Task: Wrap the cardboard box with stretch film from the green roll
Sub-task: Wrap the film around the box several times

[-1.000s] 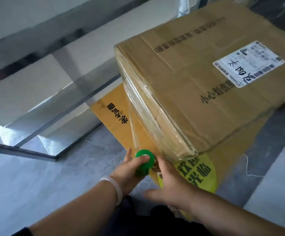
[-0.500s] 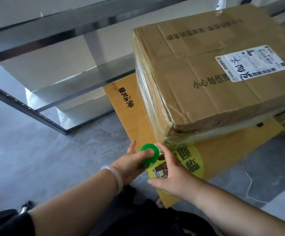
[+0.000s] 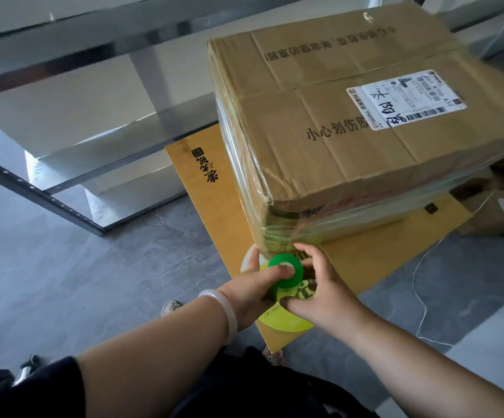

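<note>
A big cardboard box (image 3: 350,140) with a white shipping label stands on a flat yellow-brown board (image 3: 202,200) on the floor. Clear stretch film (image 3: 238,176) covers its left and front sides. Just below the box's near corner is the green roll (image 3: 286,274). My left hand (image 3: 250,289) grips the roll, thumb on its top end. My right hand (image 3: 320,292) holds the roll from the right, fingers curled round it. Film runs from the roll up to the corner.
A metal shelf frame (image 3: 48,197) with shiny panels stands to the left. Smaller cardboard boxes (image 3: 497,212) lie at the right behind the board. A thin white cord (image 3: 419,291) trails over the grey floor. My legs are at the bottom.
The view has swung around the box's near corner, showing more of its front side. Both hands and the roll stay just below that corner, and my right hand has closed in on the roll.
</note>
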`<state>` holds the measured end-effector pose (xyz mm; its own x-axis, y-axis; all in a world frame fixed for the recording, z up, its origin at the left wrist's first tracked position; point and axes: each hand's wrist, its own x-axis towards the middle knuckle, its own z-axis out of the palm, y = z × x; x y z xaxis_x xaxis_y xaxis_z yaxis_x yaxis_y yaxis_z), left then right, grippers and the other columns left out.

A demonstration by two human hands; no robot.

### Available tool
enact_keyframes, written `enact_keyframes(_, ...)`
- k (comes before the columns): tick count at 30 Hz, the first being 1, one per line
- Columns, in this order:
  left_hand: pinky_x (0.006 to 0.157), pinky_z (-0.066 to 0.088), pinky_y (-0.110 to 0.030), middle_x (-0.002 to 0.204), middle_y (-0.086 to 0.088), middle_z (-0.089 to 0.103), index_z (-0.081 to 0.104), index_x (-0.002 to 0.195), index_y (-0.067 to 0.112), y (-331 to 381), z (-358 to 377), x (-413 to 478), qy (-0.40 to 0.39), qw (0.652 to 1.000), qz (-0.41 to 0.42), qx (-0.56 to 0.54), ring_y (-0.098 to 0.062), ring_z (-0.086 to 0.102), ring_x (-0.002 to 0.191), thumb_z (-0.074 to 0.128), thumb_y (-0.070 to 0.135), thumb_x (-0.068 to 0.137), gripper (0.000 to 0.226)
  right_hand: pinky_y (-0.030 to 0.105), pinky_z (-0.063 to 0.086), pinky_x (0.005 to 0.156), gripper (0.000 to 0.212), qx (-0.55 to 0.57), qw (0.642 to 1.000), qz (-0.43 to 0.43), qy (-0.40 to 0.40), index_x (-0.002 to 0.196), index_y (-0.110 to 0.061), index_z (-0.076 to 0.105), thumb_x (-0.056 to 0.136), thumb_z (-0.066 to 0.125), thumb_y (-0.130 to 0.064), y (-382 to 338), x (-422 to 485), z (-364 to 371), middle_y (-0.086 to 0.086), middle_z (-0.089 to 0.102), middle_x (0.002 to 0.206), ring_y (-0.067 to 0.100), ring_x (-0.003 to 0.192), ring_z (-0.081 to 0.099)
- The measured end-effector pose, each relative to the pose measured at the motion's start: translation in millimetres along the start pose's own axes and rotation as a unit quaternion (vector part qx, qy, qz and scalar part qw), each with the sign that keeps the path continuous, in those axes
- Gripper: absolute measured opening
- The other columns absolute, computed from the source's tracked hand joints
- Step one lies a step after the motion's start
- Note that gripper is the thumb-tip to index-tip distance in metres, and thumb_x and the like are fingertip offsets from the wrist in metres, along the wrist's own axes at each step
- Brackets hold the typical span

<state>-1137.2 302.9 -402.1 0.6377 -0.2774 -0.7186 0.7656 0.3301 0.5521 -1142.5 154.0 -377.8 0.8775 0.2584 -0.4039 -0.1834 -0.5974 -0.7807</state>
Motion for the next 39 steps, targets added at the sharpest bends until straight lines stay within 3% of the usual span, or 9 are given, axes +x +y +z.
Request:
enact_keyframes(3, 0.089, 0.049, -0.035, 0.121, -0.006, 0.065, 0.005, 0.156, 0.027, -4.4, 13.1, 8.8, 0.014, 1.0, 0.007, -0.013, -0.023, 0.066, 0.106, 0.08, 0.025, 0.047, 0.132, 0.025, 0.042, 0.097, 0.075, -0.033, 0.999, -0.003, 0.021, 0.131, -0.033, 0.042, 0.067, 0.078, -0.02, 5.2, 2.7, -8.8, -0.011, 0.049, 0.119, 0.009, 0.114, 0.05)
enact_keyframes(10, 0.12, 0.026, -0.044, 0.134, 0.004, 0.055, -0.015, 0.154, 0.042, -22.0, 18.7, 13.8, 0.017, 0.999, -0.031, -0.001, -0.02, 0.051, 0.13, 0.084, 0.039, 0.038, 0.152, 0.033, 0.052, 0.076, 0.058, -0.07, 0.994, 0.039, 0.073, 0.104, -0.037, 0.043, 0.061, 0.082, -0.036, 12.2, 4.4, -8.2, -0.01, 0.062, 0.095, 0.012, 0.086, 0.061)
enact_keyframes(13, 0.114, 0.026, -0.04, 0.127, 0.008, 0.057, 0.005, 0.155, 0.033, -27.7, 15.4, 14.0, -0.017, 0.998, -0.067, 0.009, -0.014, 0.053, 0.121, 0.082, 0.04, 0.036, 0.142, 0.032, 0.052, 0.079, 0.06, -0.056, 0.992, 0.055, 0.095, 0.103, -0.045, 0.04, 0.059, 0.081, -0.037, 15.6, 2.7, -1.7, -0.014, 0.061, 0.101, 0.009, 0.092, 0.061)
enact_keyframes(16, 0.11, 0.031, -0.036, 0.115, 0.009, 0.064, 0.034, 0.123, 0.04, -21.2, 14.1, 20.8, -0.034, 0.995, -0.087, 0.031, -0.018, 0.053, 0.123, 0.082, 0.032, 0.046, 0.091, 0.018, 0.045, 0.092, 0.07, -0.039, 0.995, 0.04, 0.079, 0.113, -0.053, 0.04, 0.061, 0.083, -0.034, 18.9, 5.2, -3.0, -0.022, 0.051, 0.118, -0.001, 0.108, 0.053)
enact_keyframes(26, 0.104, 0.043, -0.043, 0.114, -0.007, 0.068, 0.057, 0.125, 0.018, -9.9, 20.4, 40.4, -0.013, 0.996, -0.08, 0.034, -0.025, 0.057, 0.109, 0.081, 0.034, 0.044, 0.085, 0.008, 0.043, 0.081, 0.069, 0.005, 0.994, 0.001, -0.109, 0.114, -0.048, 0.047, 0.057, 0.082, -0.031, 29.1, 37.5, -48.0, -0.019, 0.06, 0.109, -0.011, 0.097, 0.056)
enact_keyframes(30, 0.106, 0.041, -0.047, 0.125, -0.01, 0.068, 0.053, 0.134, 0.022, -20.9, 37.5, 40.8, 0.034, 0.998, -0.037, -0.028, -0.029, 0.062, 0.12, 0.079, 0.031, 0.059, 0.08, 0.019, 0.043, 0.099, 0.074, 0.005, 0.972, -0.035, -0.232, 0.118, -0.052, 0.046, 0.052, 0.079, -0.048, 37.4, 59.0, -75.9, -0.01, 0.054, 0.127, 0.002, 0.116, 0.054)
enact_keyframes(33, 0.117, 0.03, -0.055, 0.132, -0.011, 0.065, 0.051, 0.134, 0.029, -36.2, 61.2, 37.8, 0.092, 0.99, 0.006, -0.108, -0.033, 0.058, 0.126, 0.08, 0.03, 0.061, 0.078, 0.006, 0.027, 0.104, 0.086, -0.077, 0.938, -0.1, -0.322, 0.132, -0.052, 0.034, 0.061, 0.082, -0.043, 42.4, 71.9, -98.7, -0.009, 0.038, 0.141, 0.002, 0.129, 0.038)
enact_keyframes(36, 0.118, 0.028, -0.056, 0.139, -0.012, 0.06, 0.041, 0.14, 0.035, -49.5, 85.2, 38.3, 0.157, 0.967, 0.027, -0.198, -0.037, 0.054, 0.129, 0.084, 0.032, 0.053, 0.096, -0.004, 0.018, 0.096, 0.087, -0.138, 0.907, -0.171, -0.359, 0.137, -0.04, 0.037, 0.062, 0.081, -0.041, 41.1, 82.1, -115.2, -0.01, 0.037, 0.136, 0.001, 0.127, 0.034)
enact_keyframes(39, 0.119, 0.03, -0.051, 0.143, -0.006, 0.055, 0.024, 0.149, 0.044, -57.1, 104.5, 34.5, 0.186, 0.954, 0.058, -0.227, -0.033, 0.052, 0.13, 0.086, 0.034, 0.049, 0.118, 0.011, 0.028, 0.106, 0.089, -0.147, 0.898, -0.173, -0.378, 0.133, -0.036, 0.039, 0.056, 0.08, -0.05, 46.1, 80.4, -118.8, -0.007, 0.04, 0.135, 0.004, 0.127, 0.04)
